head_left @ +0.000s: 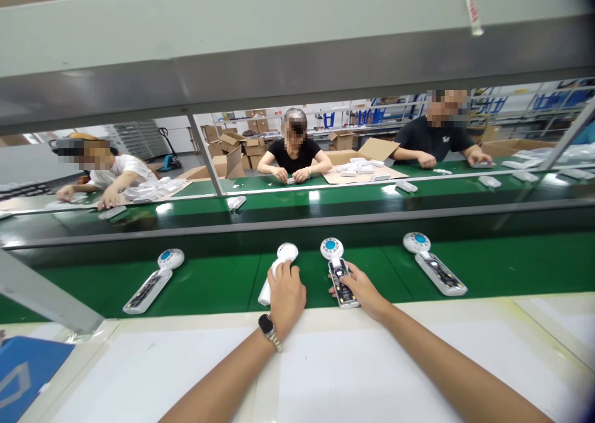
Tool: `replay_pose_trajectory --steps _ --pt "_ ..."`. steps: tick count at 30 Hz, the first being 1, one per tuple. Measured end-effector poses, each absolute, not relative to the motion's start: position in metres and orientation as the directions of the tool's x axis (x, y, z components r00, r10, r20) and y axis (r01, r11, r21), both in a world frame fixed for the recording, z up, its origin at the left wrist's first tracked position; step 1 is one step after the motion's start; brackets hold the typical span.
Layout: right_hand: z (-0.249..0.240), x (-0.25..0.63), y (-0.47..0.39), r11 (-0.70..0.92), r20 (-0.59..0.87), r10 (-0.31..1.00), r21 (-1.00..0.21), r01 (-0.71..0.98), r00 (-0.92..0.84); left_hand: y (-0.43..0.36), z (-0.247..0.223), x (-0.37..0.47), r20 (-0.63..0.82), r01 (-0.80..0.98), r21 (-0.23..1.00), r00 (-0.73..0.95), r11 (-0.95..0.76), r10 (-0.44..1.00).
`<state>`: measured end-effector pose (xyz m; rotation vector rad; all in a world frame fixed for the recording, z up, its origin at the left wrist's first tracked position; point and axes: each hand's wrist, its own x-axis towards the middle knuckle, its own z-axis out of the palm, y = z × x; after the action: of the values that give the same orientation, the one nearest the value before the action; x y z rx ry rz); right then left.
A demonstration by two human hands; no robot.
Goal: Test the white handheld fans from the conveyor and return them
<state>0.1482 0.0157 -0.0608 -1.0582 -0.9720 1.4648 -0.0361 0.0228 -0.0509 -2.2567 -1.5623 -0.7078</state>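
My left hand (287,289), with a watch on its wrist, is closed over a white handheld device (287,251) with a round head. Its smooth white side faces up, and the fingers cover much of its handle. My right hand (357,286) grips a second such device (331,248) by the handle, thumb on top. That handle is uncovered and shows a dark circuit board; its head has a blue centre. Both devices are at the green belt (381,274), near the worktop's edge. Similar uncovered devices lie apart on either side: one at left (149,289), another at right (439,271).
A white worktop (195,373) lies before me, with a blue box (32,373) at left. A metal rail (297,224) and overhead beam cross the view. Beyond them, several co-workers sit at a second belt carrying white parts, beside cardboard (367,176) piled with more.
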Motion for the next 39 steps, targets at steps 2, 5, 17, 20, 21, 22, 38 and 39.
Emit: replay_pose_trajectory --steps 2,5,17,20,21,22,38,39 --pt "-0.062 0.149 0.016 -0.130 -0.112 0.991 -0.951 -0.282 -0.079 0.022 -0.051 -0.035 0.552 0.934 0.025 0.285 -0.357 0.784" --pt "-0.063 0.150 0.016 -0.128 -0.108 0.991 -0.948 -0.291 -0.085 0.022 -0.052 -0.035 0.553 0.935 0.039 0.273 -0.352 0.787" --pt "-0.064 0.151 0.015 -0.111 -0.085 0.991 -0.952 -0.286 -0.100 0.024 -0.055 -0.036 0.521 0.939 0.070 0.254 -0.337 0.815" --pt "-0.062 0.150 0.015 -0.118 -0.094 0.991 -0.951 -0.285 -0.096 0.024 -0.056 -0.036 0.508 0.947 0.043 0.254 -0.318 0.823" --pt "-0.062 0.150 0.014 -0.119 -0.093 0.991 -0.950 -0.288 -0.101 0.024 -0.057 -0.036 0.505 0.949 0.039 0.252 -0.314 0.825" --pt "-0.062 0.150 0.014 -0.118 -0.091 0.990 -0.949 -0.291 -0.105 0.025 -0.058 -0.036 0.502 0.949 0.036 0.254 -0.313 0.826" --pt "-0.062 0.150 0.016 -0.107 -0.079 0.991 -0.953 -0.283 -0.109 0.063 -0.044 -0.092 0.564 0.997 -0.047 -0.022 0.058 0.826" --pt "-0.062 0.149 0.017 -0.100 -0.071 0.991 -0.951 -0.291 -0.110 0.063 -0.044 -0.099 0.537 0.991 -0.041 -0.084 0.125 0.840"
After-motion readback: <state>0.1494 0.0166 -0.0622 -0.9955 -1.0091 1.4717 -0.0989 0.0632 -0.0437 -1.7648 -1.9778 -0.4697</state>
